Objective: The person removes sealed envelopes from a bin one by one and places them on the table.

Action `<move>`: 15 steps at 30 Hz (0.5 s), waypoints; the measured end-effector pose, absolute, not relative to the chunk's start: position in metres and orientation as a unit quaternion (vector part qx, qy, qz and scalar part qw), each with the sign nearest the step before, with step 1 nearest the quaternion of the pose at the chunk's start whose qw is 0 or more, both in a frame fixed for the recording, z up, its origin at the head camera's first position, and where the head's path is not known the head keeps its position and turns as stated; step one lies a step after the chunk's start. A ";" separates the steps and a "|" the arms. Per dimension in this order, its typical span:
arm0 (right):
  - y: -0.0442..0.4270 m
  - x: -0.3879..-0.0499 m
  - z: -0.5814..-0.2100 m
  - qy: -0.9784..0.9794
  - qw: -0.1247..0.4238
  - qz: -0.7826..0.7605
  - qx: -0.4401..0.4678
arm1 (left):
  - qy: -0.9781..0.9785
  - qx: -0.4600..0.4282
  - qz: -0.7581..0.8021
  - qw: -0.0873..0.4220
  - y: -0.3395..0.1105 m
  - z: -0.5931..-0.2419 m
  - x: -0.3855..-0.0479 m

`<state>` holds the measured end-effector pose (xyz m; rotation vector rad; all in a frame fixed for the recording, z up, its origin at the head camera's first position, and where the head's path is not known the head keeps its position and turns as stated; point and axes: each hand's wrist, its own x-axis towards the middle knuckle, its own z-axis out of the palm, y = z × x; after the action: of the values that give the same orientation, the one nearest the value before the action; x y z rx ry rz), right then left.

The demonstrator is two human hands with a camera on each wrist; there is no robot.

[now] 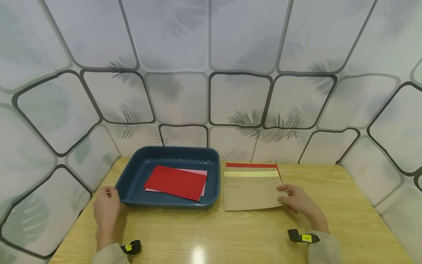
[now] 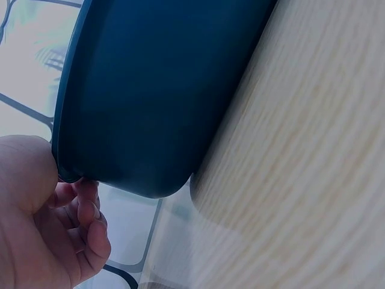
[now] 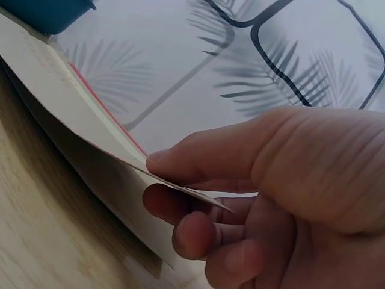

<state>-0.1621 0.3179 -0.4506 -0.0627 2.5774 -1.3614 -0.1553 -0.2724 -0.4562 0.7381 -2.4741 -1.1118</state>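
A dark blue tray [image 1: 168, 202] holds a red envelope [image 1: 176, 182] lying over a pink one [image 1: 203, 189]. My left hand [image 1: 107, 205] grips the tray's rim at its near left corner; the left wrist view shows the fingers [image 2: 90, 211] curled under that rim. To the right of the tray lies a fanned stack of brown envelopes [image 1: 252, 194], with a yellow strip [image 1: 268, 173] and a red edge [image 1: 252, 165] showing behind. My right hand [image 1: 301, 203] pinches the stack's right edge between thumb and fingers, and in the right wrist view a brown layer [image 3: 72, 108] is lifted.
The wooden table [image 1: 244, 238] meets a patterned wall covering [image 1: 240, 99] at the back and both sides. Black bands with yellow labels are on both wrists.
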 end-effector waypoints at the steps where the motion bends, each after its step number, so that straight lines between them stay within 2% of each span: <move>1: 0.318 -0.162 -0.451 0.879 0.112 -0.463 -0.021 | -0.868 0.260 -0.390 0.164 -0.272 -0.456 -0.155; 15: 0.315 -0.161 -0.451 0.890 0.099 -0.445 0.000 | -0.869 0.257 -0.389 0.165 -0.271 -0.456 -0.154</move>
<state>-0.1614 0.3155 -0.4514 0.0010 2.6318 -1.3155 -0.1537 -0.2712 -0.4558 0.7310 -2.4764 -1.1090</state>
